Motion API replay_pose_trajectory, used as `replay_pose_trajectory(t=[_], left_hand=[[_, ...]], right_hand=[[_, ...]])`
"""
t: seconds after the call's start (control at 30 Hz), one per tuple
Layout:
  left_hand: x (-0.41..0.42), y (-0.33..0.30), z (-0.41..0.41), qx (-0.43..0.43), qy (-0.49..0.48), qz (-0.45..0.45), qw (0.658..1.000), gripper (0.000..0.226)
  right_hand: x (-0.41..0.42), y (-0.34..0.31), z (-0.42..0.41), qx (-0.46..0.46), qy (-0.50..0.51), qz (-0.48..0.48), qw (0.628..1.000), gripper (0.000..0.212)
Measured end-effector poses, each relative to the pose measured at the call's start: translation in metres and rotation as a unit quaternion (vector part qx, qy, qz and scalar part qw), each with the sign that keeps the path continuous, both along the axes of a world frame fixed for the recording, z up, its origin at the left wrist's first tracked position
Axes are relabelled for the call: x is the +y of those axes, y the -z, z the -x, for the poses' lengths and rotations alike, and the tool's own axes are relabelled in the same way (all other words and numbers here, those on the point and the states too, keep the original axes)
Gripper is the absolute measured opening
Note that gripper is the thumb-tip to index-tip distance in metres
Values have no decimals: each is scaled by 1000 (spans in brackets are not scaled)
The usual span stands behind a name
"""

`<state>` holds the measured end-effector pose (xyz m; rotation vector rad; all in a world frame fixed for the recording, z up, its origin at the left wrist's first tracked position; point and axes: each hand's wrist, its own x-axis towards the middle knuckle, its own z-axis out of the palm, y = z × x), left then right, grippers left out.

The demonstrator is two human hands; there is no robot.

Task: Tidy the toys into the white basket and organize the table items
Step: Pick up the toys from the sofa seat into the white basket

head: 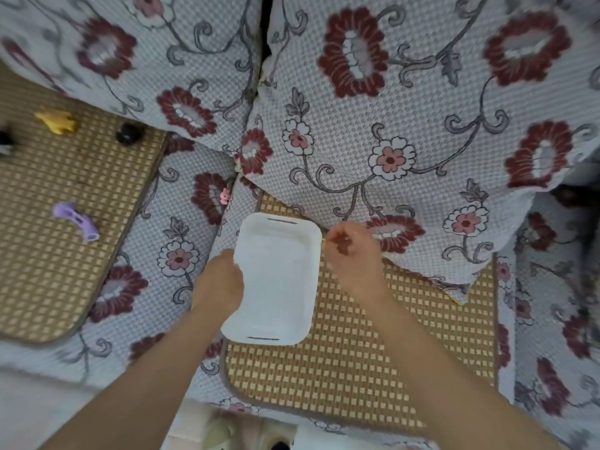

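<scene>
White basket (276, 280) at centre frame, lying on the near-left corner of a woven mat (373, 352), slot handles at its far and near ends; interior appears bare. Left hand (220, 280) at the basket's left rim, fingers curled over the edge — gripping it. Right hand (354, 251) just beside the basket's upper right corner, fingers bent, pinching something thin and pale at the fingertips; identity too small to tell. Floral cushion (406, 125) filling the upper right of the frame, overlapping the far edge of the mat.

At left of frame, a second woven mat (65, 254) carrying loose toys, well apart from the basket: yellow toy (58, 122) at upper left, black round toy (129, 134) just right of it, purple toy (76, 220) at mid left. Small pink toy (224, 195) in the seam between seat cushions — above and left of the basket, not touching it.
</scene>
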<state>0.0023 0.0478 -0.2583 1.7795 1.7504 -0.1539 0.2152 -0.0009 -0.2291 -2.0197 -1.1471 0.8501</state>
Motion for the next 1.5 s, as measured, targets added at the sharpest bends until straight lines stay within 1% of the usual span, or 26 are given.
replay_pose_trajectory(t=[0.03,0.1,0.2,0.27,0.33,0.37,0.4,0.47,0.53,0.6,0.67,0.77,0.87,1.0,1.03,1.13,1.27,1.33,1.4,1.43,1.5], left_hand=[[0,-6,1,3,-3,2,1000,25],[-3,-14,6,1,-8,8,1000,26],[-6,-23,19,-15,-33,16,999,28],[-4,-28,30,-18,-55,27,998,27],[-2,-33,42,-19,-73,31,997,25],[-1,-36,46,-17,-77,31,996,24],[0,-39,52,-17,-79,26,996,22],[4,-45,67,-16,-93,21,995,15],[8,-46,82,-16,-118,20,993,18],[15,-46,103,-13,-142,26,989,23],[23,-45,120,-6,-154,24,988,22],[40,-39,147,-11,-167,-4,986,27],[55,-21,172,-42,-171,-27,984,30],[72,3,195,-45,-180,-27,982,31],[76,8,200,-43,-177,-25,983,31],[89,18,211,-32,-164,-28,986,28],[101,27,221,-51,-170,-24,984,26],[107,30,224,-70,-170,-17,983,26],[111,27,226,-87,-168,-16,982,24],[111,25,225,-89,-164,-17,982,22],[114,18,227,-81,-156,-24,984,14]], right_hand=[[8,-8,10,-23,-51,-9,998,17],[22,-14,30,-97,-145,-3,985,12],[36,-11,54,-230,-258,39,938,13],[45,-13,67,-265,-303,61,913,17],[54,-18,79,-274,-326,59,903,22],[58,-21,83,-269,-329,53,904,23],[63,-24,88,-258,-331,42,907,22],[73,-29,98,-224,-321,15,920,12],[85,-32,103,-203,-287,-2,936,4],[103,-30,109,-190,-250,-2,949,9],[121,-21,111,-181,-228,17,957,10],[152,8,120,-195,-234,58,951,10],[177,44,134,-207,-238,99,944,7],[198,87,150,-223,-239,167,930,8],[202,99,156,-225,-230,181,929,12],[211,121,169,-235,-202,229,923,42],[214,131,178,-313,-200,216,903,52],[213,134,178,-305,-190,214,908,55],[212,133,177,-268,-163,203,927,51],[211,131,176,-246,-149,189,939,41],[212,112,176,-184,-103,152,966,12]])
